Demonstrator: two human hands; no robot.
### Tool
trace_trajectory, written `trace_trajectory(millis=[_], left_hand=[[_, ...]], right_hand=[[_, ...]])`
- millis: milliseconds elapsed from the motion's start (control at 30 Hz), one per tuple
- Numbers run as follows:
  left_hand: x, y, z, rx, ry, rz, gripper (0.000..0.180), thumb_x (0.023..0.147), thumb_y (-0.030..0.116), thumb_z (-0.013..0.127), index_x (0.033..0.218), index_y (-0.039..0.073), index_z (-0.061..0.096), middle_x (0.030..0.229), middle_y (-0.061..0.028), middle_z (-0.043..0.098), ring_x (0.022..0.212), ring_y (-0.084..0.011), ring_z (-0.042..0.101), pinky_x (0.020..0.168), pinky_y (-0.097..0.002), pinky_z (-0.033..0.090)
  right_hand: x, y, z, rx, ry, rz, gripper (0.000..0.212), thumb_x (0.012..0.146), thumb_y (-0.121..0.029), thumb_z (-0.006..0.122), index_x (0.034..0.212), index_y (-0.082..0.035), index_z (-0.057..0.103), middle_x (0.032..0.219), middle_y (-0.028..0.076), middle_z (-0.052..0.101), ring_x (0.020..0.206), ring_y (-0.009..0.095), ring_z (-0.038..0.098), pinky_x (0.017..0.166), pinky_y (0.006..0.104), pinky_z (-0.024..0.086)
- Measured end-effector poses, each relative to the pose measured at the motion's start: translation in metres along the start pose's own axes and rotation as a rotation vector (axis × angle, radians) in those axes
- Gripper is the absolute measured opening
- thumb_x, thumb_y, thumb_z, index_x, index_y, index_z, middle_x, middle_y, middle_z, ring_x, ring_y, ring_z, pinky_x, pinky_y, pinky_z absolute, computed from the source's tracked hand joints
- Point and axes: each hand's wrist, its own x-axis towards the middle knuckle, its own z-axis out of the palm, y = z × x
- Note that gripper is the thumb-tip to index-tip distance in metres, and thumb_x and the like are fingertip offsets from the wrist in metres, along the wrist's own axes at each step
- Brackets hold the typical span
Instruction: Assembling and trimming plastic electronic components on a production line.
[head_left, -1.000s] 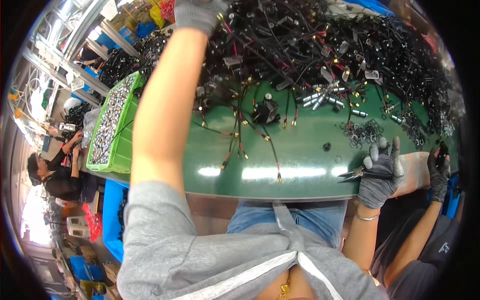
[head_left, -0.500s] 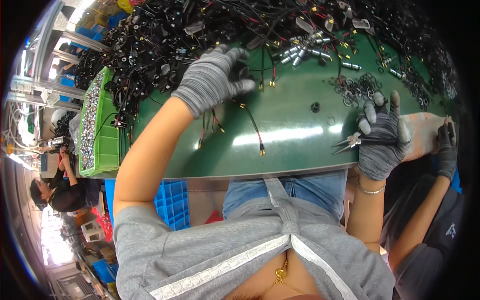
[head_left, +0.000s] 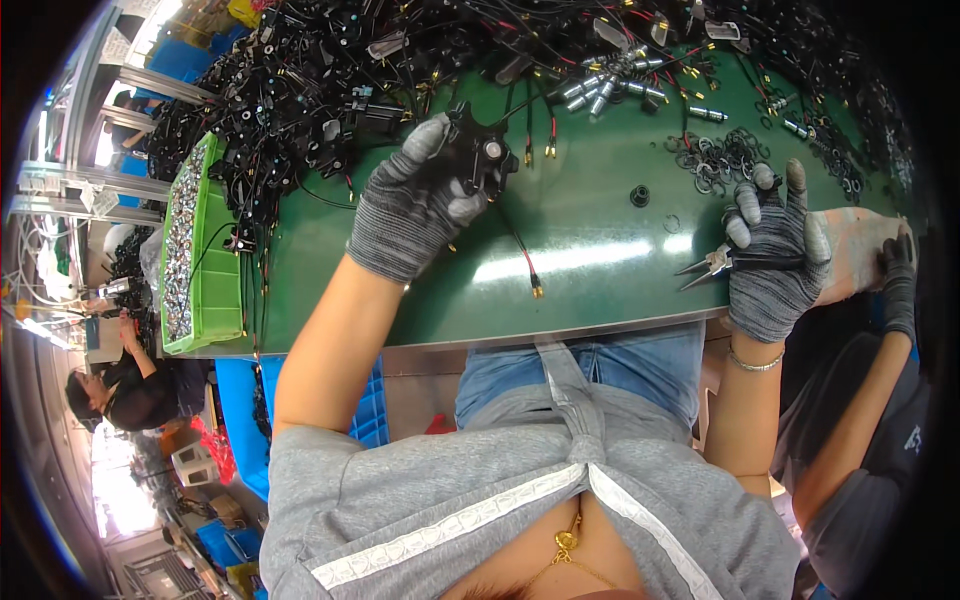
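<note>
- Black part with a silver knob point(head_left: 488, 152) now shows plainly in the left hand point(head_left: 402, 218), left of the surface's point(head_left: 585, 225) middle; half a second ago the glove mostly covered that spot
- left grip's half closed around it, so part and tool are both in hand
- right hand point(head_left: 778, 265) loosely curled on pliers point(head_left: 716, 262), tips parted
- black rings point(head_left: 722, 162) just far of that
- silver cylinders point(head_left: 603, 92) farther

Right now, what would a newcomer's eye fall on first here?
Most likely the heap of black parts and cables sprawled across the far side of the green table. Next, the gloved left hand holding a black part in front of it, and the gloved right hand holding pliers at the right. A green bin of small shiny pieces stands at the table's left end.
</note>
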Motion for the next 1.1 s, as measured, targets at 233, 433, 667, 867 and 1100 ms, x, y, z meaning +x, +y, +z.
trace_trajectory(millis=[233,433,667,867,1100], left_hand=[[-0.013,-0.005,0.005,-0.058,0.028,0.071,0.038,0.09,0.033,0.06,0.111,0.001,0.059,0.089,-0.0162,0.066,0.062,-0.0223,0.062,0.041,-0.0257,0.041],[0.0,0.07,0.009,-0.141,-0.15,0.188,0.034,0.092,0.028,0.056,0.112,0.0,0.059,0.097,-0.012,0.066,0.068,-0.0198,0.061,0.049,-0.0261,0.046],[0.093,0.258,0.003,-0.178,-0.051,0.75,0.027,0.096,0.023,0.05,0.113,0.002,0.052,0.112,-0.0178,0.059,0.095,-0.0309,0.06,0.076,-0.045,0.057],[0.087,0.274,-0.057,0.321,0.391,0.639,0.038,0.092,0.026,0.054,0.125,0.008,0.048,0.122,-0.0167,0.055,0.113,-0.0406,0.051,0.091,-0.0548,0.05],[-0.021,0.263,-0.115,0.81,0.657,0.614,0.036,0.085,0.011,0.063,0.12,0.005,0.055,0.104,-0.0106,0.065,0.087,-0.0293,0.066,0.071,-0.0391,0.055]], right_hand=[[0.01,0.004,0.002,-0.04,-0.009,-0.054,0.053,0.089,-0.029,0.054,0.135,-0.006,0.041,0.119,0.013,0.044,0.093,0.024,0.047,0.071,0.0324,0.049],[0.0,0.001,0.007,-0.052,0.106,-0.024,0.055,0.087,-0.027,0.056,0.136,-0.007,0.041,0.12,0.013,0.049,0.093,0.023,0.047,0.071,0.032,0.047],[0.001,0.004,0.016,-0.04,0.107,-0.044,0.053,0.087,-0.025,0.058,0.133,-0.005,0.044,0.117,0.014,0.048,0.089,0.023,0.047,0.069,0.0313,0.048],[0.006,0.006,0.008,-0.005,0.086,-0.017,0.054,0.086,-0.025,0.059,0.134,-0.006,0.044,0.118,0.014,0.045,0.088,0.022,0.046,0.068,0.0297,0.049],[0.005,0.001,0.016,-0.105,0.117,-0.045,0.053,0.089,-0.023,0.055,0.135,-0.001,0.041,0.124,0.016,0.042,0.09,0.022,0.044,0.068,0.0293,0.046]])
